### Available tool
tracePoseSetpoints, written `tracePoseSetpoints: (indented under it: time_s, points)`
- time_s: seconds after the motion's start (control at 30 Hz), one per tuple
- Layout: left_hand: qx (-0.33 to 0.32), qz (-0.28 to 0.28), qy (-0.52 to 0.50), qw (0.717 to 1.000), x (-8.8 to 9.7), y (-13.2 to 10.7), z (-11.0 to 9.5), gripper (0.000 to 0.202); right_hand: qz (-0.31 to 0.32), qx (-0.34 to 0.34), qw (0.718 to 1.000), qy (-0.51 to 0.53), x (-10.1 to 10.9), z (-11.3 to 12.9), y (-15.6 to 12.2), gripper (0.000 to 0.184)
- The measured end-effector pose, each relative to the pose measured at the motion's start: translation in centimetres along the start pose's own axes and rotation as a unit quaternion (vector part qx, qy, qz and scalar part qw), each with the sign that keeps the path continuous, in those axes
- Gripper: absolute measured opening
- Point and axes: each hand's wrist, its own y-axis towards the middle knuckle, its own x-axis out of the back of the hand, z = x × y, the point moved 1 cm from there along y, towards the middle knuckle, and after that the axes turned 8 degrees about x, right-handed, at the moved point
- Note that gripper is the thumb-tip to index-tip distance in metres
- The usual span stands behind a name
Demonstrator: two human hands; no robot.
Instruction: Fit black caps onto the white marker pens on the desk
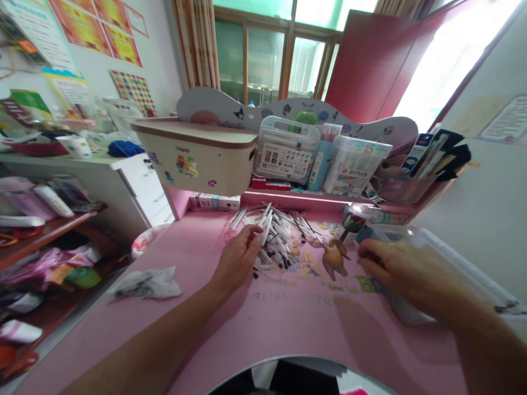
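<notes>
A heap of thin white pens [280, 230], some with black tips or caps, lies on the pink desk [288, 334]. My left hand [241, 255] is at the heap's near left side, thumb and fingers closed around a white pen [267, 218] that slants upward. To the right, my right hand [385, 266] hovers at the near left side of a clear plastic box [444, 258]. Its fingers are curled together and slightly blurred; what they hold, if anything, cannot be made out. A clear cup of pens [354, 216] stands just behind it.
A crumpled white cloth [148, 282] lies at the desk's left. On the shelf behind stand a cream bin [201, 159], a clear carry case [286, 151], a marker box [356, 167] and a pen holder [405, 184]. The desk's near edge [296, 359] curves inward.
</notes>
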Motion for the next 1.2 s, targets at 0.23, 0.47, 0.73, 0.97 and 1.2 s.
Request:
tracePoseSetpoints:
  time_s: [0.23,0.47,0.73,0.97,1.2]
  points:
    - [0.019,-0.014,0.034,0.999,0.2,1.0,0.7,0.024,0.229,0.125,0.965,-0.018,-9.6,7.5,2.7,0.026]
    - [0.048,-0.015,0.018,0.999,0.1,1.9,2.0,0.021,0.151,0.071,0.986,0.001,-15.0,9.4,3.8,0.024]
    - [0.030,0.180,0.218,0.959,-0.4,0.6,0.7,0.017,0.138,0.086,0.986,-0.032,-15.9,10.3,3.6,0.020]
    - [-0.005,0.239,0.260,0.935,-1.3,-0.6,0.3,0.020,0.126,0.062,0.989,-0.035,-16.1,10.2,3.3,0.017]
    - [-0.021,0.247,0.264,0.932,-1.3,-0.5,0.6,0.025,0.141,0.063,0.987,-0.036,-16.4,10.3,3.7,0.018]
